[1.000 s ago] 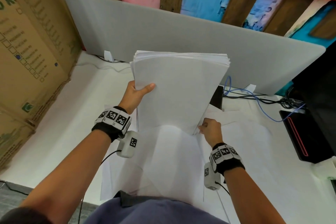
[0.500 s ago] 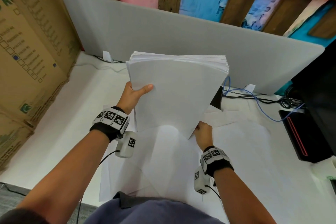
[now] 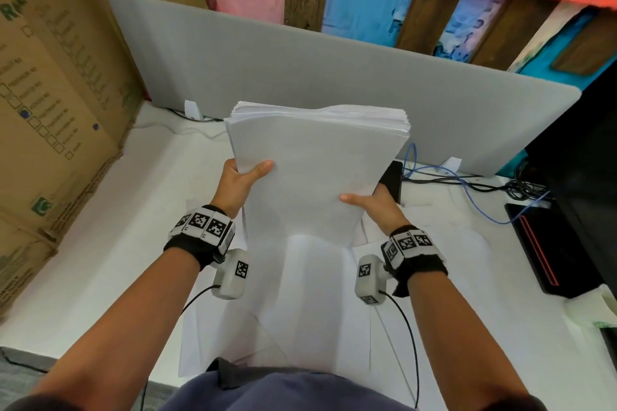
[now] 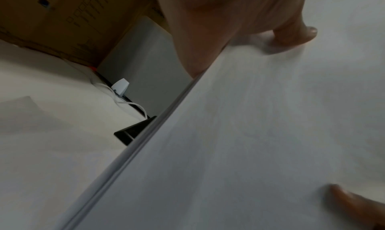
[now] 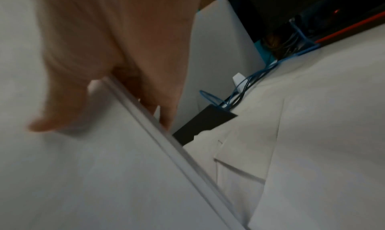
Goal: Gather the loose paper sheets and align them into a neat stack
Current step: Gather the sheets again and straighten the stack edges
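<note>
A thick stack of white paper stands upright above the desk, its top edges slightly uneven. My left hand grips the stack's left edge, thumb on the front face and fingers hidden behind. My right hand grips the right edge lower down, thumb across the front. In the left wrist view the stack fills the frame with the left thumb pressed on it. In the right wrist view the stack's edge runs under my right hand. Loose sheets lie spread on the desk beneath.
A grey divider panel closes the back of the white desk. Cardboard boxes stand at the left. A small black box, blue cable and a black device with a red stripe sit right.
My right hand rose from the stack's bottom corner to grip its right edge with the thumb in front. The stack has turned more square to me; the left hand holds as before.
</note>
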A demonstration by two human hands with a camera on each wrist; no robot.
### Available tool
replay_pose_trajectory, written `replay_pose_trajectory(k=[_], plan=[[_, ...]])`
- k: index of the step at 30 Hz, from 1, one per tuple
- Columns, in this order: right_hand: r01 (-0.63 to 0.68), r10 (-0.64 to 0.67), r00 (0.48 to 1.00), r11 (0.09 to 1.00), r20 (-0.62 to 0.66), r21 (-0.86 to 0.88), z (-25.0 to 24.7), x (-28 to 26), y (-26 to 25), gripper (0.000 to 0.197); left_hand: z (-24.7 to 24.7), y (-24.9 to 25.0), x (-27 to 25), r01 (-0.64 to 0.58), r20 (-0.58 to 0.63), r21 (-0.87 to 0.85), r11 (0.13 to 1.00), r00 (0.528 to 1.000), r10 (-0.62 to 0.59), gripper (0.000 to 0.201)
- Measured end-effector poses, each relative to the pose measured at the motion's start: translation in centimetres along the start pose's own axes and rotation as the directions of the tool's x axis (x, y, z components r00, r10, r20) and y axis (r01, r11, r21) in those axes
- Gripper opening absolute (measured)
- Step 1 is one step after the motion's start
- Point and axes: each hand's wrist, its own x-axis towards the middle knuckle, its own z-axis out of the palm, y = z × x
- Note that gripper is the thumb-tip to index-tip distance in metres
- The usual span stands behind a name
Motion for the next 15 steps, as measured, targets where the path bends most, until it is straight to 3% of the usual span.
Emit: replay_pose_trajectory(k=[2,6,9,15], plan=[[-0.029,0.032,0.995,0.999,-0.098,0.032,1.4,-0.3,0.4,0.053,0.4,-0.5,-0.5,0.011,-0.053,-0.014,1.000,0.999,-0.012,0.016],[0.134,-0.104,0.963,0.986,-0.250,0.103,3.3,-2.2,-0.4,0.027,1.5,0.3,-1.3,-0.070,-0.159,-0.041,0.997,0.985,0.063,0.014],[0.201,-0.161,0.963,0.963,-0.214,0.178,3.1,-3.2,-2.0,0.019,1.5,1.2,-1.7,-0.103,-0.154,-0.062,0.993,0.984,0.092,0.017],[0.271,-0.217,0.949,0.932,-0.229,0.238,1.1,-3.9,-5.0,0.027,1.3,2.9,-1.6,-0.115,-0.077,0.034,0.993,0.990,0.118,0.015]])
